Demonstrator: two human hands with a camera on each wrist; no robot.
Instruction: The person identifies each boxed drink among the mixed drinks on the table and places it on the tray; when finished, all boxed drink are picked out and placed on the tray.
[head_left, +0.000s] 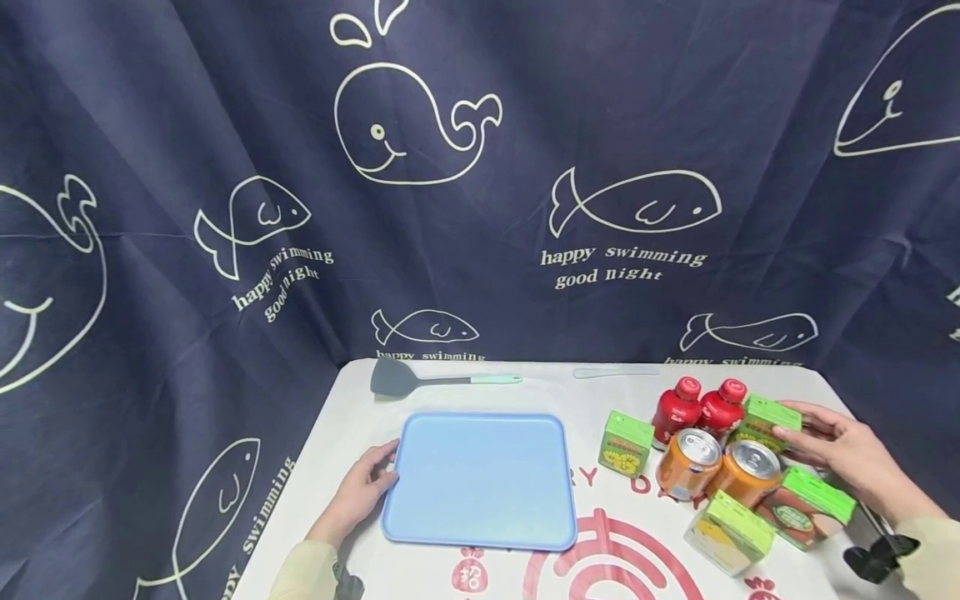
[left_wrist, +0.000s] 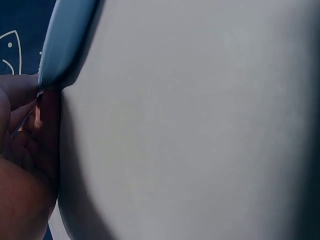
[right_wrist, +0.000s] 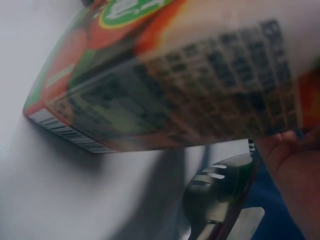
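Observation:
My left hand is at the left edge of a light blue rectangular tray, pinching its rim between thumb and fingers in the left wrist view. At the back right, my right hand grips a green drink carton, thumb on the near side. Close by stand two red bottles with red caps and two orange cans. Nearer the front lie a green and brown carton and a green and yellow carton. Another green carton stands left of the bottles.
Behind the tray lies a spatula with a dark head and pale green handle. A pale, thin utensil lies at the table's back edge. Below the large carton in the right wrist view is a metal utensil with short tines. A dark curtain hangs behind.

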